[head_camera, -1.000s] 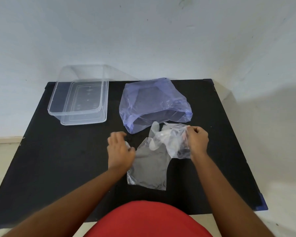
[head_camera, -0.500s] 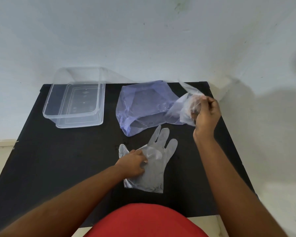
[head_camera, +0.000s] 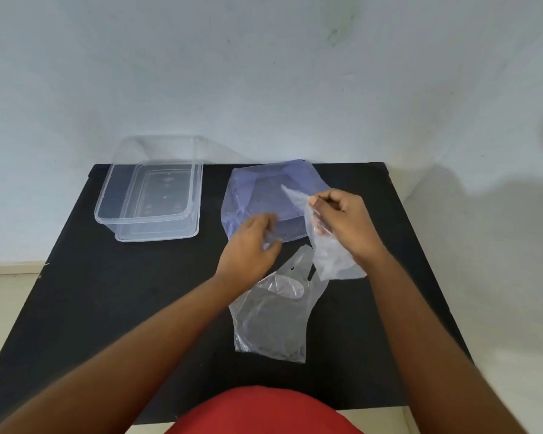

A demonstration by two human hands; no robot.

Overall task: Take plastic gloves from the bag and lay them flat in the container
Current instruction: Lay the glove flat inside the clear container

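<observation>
A bluish plastic bag (head_camera: 264, 189) lies at the back middle of the black table (head_camera: 107, 292). My right hand (head_camera: 345, 223) is shut on a clear plastic glove (head_camera: 333, 258), which hangs from it just in front of the bag. My left hand (head_camera: 251, 249) hovers beside it at the bag's front edge, fingers curled and blurred; it seems to hold nothing. A second clear glove (head_camera: 273, 317) lies flat on the table nearer to me, fingers pointing away. The clear container (head_camera: 113, 198) stands at the back left with nothing in it.
The container sits on its clear lid (head_camera: 157, 236). A pale wall (head_camera: 264, 73) rises directly behind the table. A red garment (head_camera: 264, 411) shows at the bottom edge.
My left hand has left the flat glove and moved up toward the bag. My right hand has come down and left with the second glove, which now hangs unfolded.
</observation>
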